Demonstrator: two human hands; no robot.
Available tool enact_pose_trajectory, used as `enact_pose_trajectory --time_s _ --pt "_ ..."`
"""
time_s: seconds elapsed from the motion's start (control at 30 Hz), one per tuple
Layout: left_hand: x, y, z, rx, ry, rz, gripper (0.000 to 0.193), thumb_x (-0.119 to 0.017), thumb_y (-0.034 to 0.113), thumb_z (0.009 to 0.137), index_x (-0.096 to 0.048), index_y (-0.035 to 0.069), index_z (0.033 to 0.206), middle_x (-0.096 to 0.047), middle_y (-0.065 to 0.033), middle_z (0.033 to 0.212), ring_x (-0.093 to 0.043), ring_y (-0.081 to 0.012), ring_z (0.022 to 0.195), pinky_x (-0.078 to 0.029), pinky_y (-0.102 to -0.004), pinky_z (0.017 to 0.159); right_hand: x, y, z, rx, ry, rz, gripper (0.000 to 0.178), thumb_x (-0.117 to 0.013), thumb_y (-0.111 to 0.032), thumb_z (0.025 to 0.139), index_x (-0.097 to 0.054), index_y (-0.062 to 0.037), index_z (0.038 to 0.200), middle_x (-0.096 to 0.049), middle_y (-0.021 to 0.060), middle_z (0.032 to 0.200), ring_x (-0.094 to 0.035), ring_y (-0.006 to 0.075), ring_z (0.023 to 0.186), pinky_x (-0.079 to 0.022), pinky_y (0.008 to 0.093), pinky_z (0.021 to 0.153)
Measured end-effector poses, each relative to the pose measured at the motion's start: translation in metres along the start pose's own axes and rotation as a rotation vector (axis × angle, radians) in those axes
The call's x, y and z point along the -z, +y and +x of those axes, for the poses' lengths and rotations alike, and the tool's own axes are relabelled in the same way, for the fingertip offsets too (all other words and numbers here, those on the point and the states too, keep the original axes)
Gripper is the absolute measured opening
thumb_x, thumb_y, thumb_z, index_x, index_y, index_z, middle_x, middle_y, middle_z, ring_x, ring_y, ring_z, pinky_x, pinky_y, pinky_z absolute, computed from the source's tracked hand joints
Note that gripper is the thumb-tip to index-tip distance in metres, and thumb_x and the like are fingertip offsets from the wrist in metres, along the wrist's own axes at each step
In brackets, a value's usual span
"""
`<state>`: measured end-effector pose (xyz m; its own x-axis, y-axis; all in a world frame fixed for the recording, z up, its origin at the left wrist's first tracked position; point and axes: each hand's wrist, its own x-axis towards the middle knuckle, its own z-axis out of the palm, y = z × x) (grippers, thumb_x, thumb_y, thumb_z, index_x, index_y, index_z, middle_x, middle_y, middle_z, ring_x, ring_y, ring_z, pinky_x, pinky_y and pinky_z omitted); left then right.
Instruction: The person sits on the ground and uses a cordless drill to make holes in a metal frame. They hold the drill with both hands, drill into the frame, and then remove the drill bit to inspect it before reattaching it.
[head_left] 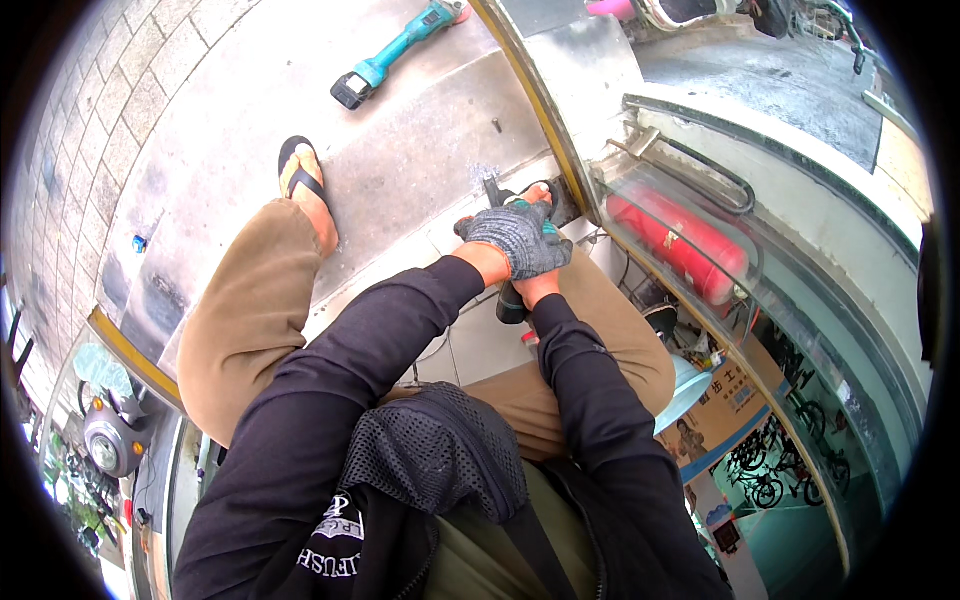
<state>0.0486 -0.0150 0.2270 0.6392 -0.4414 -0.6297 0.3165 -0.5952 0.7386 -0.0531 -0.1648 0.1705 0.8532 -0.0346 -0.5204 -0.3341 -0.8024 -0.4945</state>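
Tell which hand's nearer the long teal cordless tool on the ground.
Left. The grey-gloved left hand sits below and right of the tool in view; the right hand, partly hidden, is farther right.

Head-worn fisheye view, looking steeply down from above, fairly near, hands [512, 236] near the centre

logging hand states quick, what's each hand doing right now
Left hand: closed, seemingly around the dark tool.
Right hand: partly hidden against the left; cannot tell whether open or closed.
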Motion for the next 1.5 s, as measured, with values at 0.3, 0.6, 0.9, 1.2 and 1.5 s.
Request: enact_pose_trajectory --time_s 0.3,0.6,0.9,1.2,1.5 --pt "0.007 0.001 -0.001 0.002 -0.032 -0.007 0.072 -0.068 0.059 0.087 -0.070 -0.002 0.127 -0.076 -0.0296 0.117 -0.077 -0.0424 0.107 -0.060 -0.0488 0.095 0.000 -0.003 0.001 0.020 -0.003 -0.095 0.047 -0.079 -0.028 0.093 -0.066 -0.0067 0.133 -0.076 0.0155 0.122 -0.070 0.0357 0.119 -0.052 0.0475 0.103" --pt "-0.006 -0.002 0.002 -0.030 0.026 0.000 0.071 -0.067 0.059 0.088 -0.071 -0.001 0.127 -0.077 -0.0282 0.117 -0.077 -0.0416 0.108 -0.060 -0.0483 0.096 -0.003 0.007 0.000 -0.076 -0.015 0.041 0.049 -0.079 -0.031 0.093 -0.067 -0.0071 0.134 -0.075 0.0151 0.125 -0.069 0.0349 0.121 -0.051 0.0483 0.104" --pt "0.000 0.001 -0.002 0.003 -0.002 0.008 0.074 -0.068 0.061 0.087 -0.071 -0.001 0.127 -0.076 -0.0283 0.119 -0.076 -0.0423 0.109 -0.059 -0.0492 0.097 -0.002 0.005 0.001 0.028 -0.016 -0.092 0.049 -0.080 -0.035 0.092 -0.069 -0.0078 0.132 -0.075 0.0161 0.125 -0.069 0.0357 0.120 -0.051 0.0488 0.104" --pt "0.002 0.002 -0.003 -0.013 -0.016 0.006 0.075 -0.068 0.060 0.087 -0.070 -0.001 0.131 -0.076 -0.0283 0.122 -0.075 -0.0428 0.111 -0.059 -0.0487 0.099 -0.006 0.011 0.002 0.038 0.023 -0.115 0.049 -0.080 -0.033 0.092 -0.068 -0.0072 0.131 -0.075 0.0161 0.121 -0.070 0.0350 0.120 -0.052 0.0476 0.103" --pt "0.000 -0.002 -0.005 -0.009 0.037 -0.010 0.077 -0.068 0.062 0.087 -0.070 0.000 0.131 -0.076 -0.0281 0.120 -0.076 -0.0425 0.109 -0.060 -0.0480 0.098 0.006 -0.014 0.001 -0.121 -0.147 -0.035 0.060 -0.078 -0.023 0.097 -0.053 -0.0048 0.149 -0.065 0.0158 0.141 -0.062 0.0293 0.132 -0.048 0.0428 0.112"
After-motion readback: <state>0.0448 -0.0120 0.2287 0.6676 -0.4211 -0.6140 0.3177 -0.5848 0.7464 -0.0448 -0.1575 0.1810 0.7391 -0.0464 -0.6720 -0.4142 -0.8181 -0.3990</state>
